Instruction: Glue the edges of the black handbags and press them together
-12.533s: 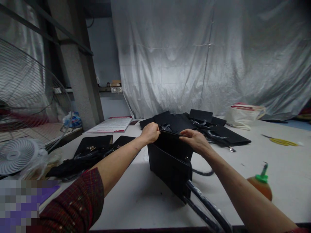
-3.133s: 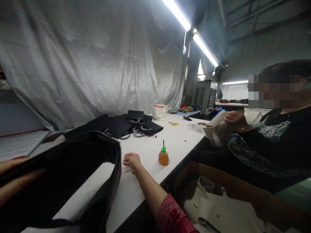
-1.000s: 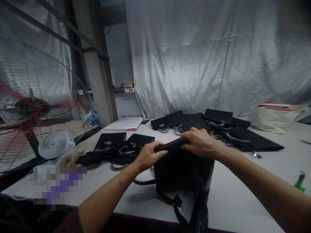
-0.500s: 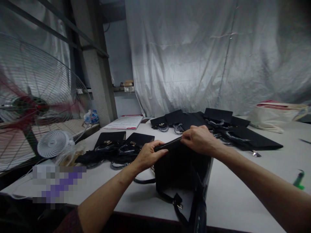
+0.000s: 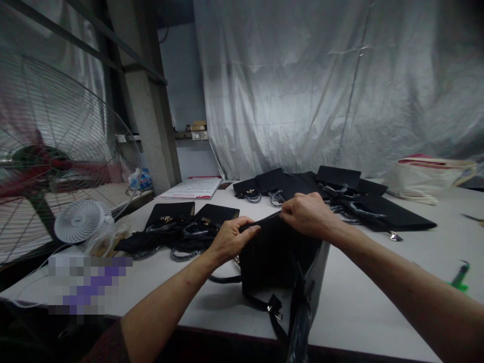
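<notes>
Pinching one raised edge of a black bag (image 5: 264, 259) with the left hand (image 5: 230, 241), thumb on the near side and fingers beyond, and gripping the same edge farther along with the right hand (image 5: 308, 214), fingers bunched tightly. Directly below, standing on the white table (image 5: 359, 302) near its close edge, the bag itself, dark inside, with a thin strap with a metal buckle (image 5: 275, 308) and a shiny handle (image 5: 300, 322) trailing toward the viewer, past the table's rim in view. Possible here: a slip of the edge from the left pinch, through uneven pulling; a crease, from squeezing too hard; tipping or sliding off the near side, from a snag or drag on the handle; a scuff, from rubbing against the buckle. Farther out, beside the right forearm, a green spout (image 5: 459, 278), at risk of a knock from any sideways sweep. To the left, near the left hand, two more black bags (image 5: 215, 212); beyond the right hand, a pile of black bags (image 5: 298, 184).
</notes>
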Motion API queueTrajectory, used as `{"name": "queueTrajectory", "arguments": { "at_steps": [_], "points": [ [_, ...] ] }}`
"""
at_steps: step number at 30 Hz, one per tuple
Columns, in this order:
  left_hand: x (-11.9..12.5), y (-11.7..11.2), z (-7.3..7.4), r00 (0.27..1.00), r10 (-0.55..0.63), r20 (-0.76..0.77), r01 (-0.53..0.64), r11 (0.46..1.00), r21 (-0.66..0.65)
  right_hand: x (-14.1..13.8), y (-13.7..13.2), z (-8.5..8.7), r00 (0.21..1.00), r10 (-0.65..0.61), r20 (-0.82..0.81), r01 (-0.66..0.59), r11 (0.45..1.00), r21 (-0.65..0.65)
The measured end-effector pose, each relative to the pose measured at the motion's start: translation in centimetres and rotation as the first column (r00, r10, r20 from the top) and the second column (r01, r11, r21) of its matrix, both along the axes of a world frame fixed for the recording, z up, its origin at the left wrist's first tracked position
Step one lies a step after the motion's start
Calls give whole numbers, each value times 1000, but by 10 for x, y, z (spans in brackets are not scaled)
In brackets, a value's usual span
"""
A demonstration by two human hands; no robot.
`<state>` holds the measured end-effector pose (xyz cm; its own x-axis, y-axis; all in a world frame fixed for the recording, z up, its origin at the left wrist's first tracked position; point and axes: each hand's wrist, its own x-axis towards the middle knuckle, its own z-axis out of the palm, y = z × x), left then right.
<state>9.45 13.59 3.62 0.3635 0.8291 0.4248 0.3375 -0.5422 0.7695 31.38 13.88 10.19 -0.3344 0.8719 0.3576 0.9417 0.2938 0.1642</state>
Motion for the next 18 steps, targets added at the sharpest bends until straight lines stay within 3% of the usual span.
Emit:
{"name": "queueTrajectory", "arguments": {
  "at_steps": [9, 18],
  "points": [
    [6, -2, -2, 990, 133, -41, -125, 978, 165, 19, -1, -1, 998, 11, -61, -10, 1000, 16],
    [4, -9, -2, 995, 76, -59, -68, 989, 134, 22, -2, 0, 1000, -24, -17, 25, 999, 30]
  ]
}}
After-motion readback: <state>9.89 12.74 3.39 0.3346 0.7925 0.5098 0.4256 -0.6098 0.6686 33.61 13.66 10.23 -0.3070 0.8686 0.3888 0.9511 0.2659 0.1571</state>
